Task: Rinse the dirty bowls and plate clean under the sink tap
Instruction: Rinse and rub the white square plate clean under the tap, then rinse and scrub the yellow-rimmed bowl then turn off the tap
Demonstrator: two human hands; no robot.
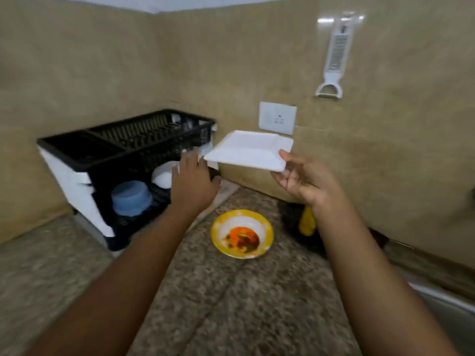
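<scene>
The right hand (303,179) is holding a square white plate (250,150) up in the air at the far side of the scene, its fingers (288,155) pinching the plate's right near corner, thumb on top. The plate is tilting slightly and looks clean on the side that shows. The left hand (192,179) is reaching out flat beside the plate's left edge, fingers spread and gripping nothing; whether it is touching the plate is hard to tell. Below and between the two arms, a yellow-rimmed bowl (242,233) with orange food remains is sitting on the speckled worktop (231,304). To the far left, a black dish rack (128,160) is standing on the worktop, with a blue bowl (131,197) and a white bowl (164,174) in its lower tier. A sink edge (447,301) is showing at the near right.
</scene>
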